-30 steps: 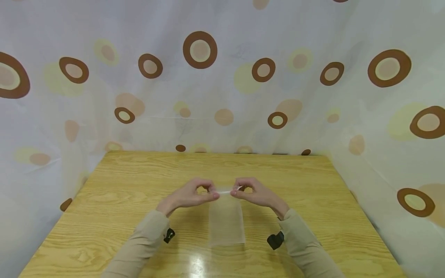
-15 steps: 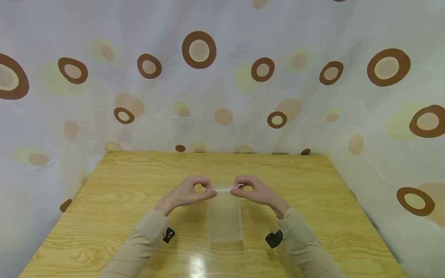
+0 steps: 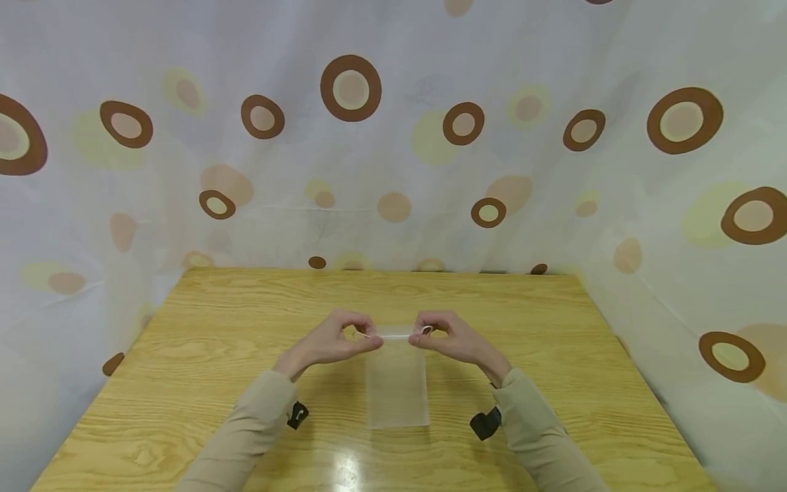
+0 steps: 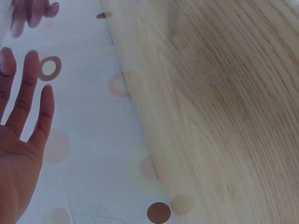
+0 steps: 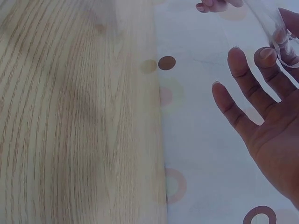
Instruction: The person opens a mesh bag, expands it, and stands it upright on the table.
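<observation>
A clear, flat plastic bag [image 3: 397, 389] hangs over the table between both hands, its lower end toward the person. Near its top runs a narrow whitish strip, stretched level from hand to hand. My left hand [image 3: 335, 342] pinches the strip's left end between thumb and forefinger. At the right end, my right hand [image 3: 453, 342] does the same, with a small white loop of the edge curling out by the thumb. In the right wrist view, crumpled film of the bag [image 5: 290, 56] shows by the fingers. The outer fingers of each hand are spread off the bag in the wrist views.
The wood-grain table [image 3: 246, 301] reaches back to a pale wall covering [image 3: 393, 150] with brown and peach circles, which also closes in both sides. Dark straps [image 3: 486, 424] sit at both wrists under beige sleeves [image 3: 258, 417]. A light glare [image 3: 348, 471] lies near the front.
Over the past second both hands have shifted very slightly and the bag's lower end has moved a little left and away. The white loop at the right shows more clearly. Both pinches stay.
</observation>
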The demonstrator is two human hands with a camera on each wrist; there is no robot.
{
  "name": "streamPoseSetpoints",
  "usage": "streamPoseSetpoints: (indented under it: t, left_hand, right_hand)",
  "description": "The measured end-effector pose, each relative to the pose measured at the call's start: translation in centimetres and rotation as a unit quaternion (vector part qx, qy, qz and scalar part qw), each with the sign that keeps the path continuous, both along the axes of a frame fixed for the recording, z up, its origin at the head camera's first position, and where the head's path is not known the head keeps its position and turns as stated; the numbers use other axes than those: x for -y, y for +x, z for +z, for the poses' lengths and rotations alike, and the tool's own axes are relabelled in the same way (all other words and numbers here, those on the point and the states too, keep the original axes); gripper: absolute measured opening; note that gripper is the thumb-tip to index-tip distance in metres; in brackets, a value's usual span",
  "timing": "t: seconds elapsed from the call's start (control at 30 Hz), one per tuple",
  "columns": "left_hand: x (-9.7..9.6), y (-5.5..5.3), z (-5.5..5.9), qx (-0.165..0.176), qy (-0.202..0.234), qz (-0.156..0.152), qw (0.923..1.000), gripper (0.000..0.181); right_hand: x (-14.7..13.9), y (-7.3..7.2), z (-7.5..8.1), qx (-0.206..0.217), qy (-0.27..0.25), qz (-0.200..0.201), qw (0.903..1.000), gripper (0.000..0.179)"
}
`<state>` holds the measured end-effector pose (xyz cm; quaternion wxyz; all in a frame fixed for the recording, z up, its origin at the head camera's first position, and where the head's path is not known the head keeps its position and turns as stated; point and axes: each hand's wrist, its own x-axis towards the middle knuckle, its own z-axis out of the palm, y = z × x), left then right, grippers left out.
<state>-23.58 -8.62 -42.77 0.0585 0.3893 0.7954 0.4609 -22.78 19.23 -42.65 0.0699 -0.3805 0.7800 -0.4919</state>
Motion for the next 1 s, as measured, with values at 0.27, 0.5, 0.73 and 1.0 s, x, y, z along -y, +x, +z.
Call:
streamPoseSetpoints:
  t: [0.27,0.5,0.73,1.0]
  left_hand:
    - [-0.3,-0.1,-0.3,0.013,0.038,-0.005,0.9992,0.015]
    - [-0.1,-0.1,-0.9,0.027,0.134,0.037,0.99,0.01]
    - [0.3,-0.2,-1.2,0.01,0.174,0.073,0.9819,0.012]
    - [0.4,0.0,-1.0,0.068,0.16,0.112,0.9784,0.017]
  right_hand:
    - [0.0,0.3,0.1,0.023,-0.028,-0.026,0.999,0.011]
    - [-0.6,0.2,-0.1,0.069,-0.078,0.013,0.9945,0.063]
    - [-2.0,0.6,-0.2,0.125,-0.03,0.002,0.9917,0.065]
    - [-2.5,0.4,-0.4,0.099,-0.02,0.019,0.9947,0.059]
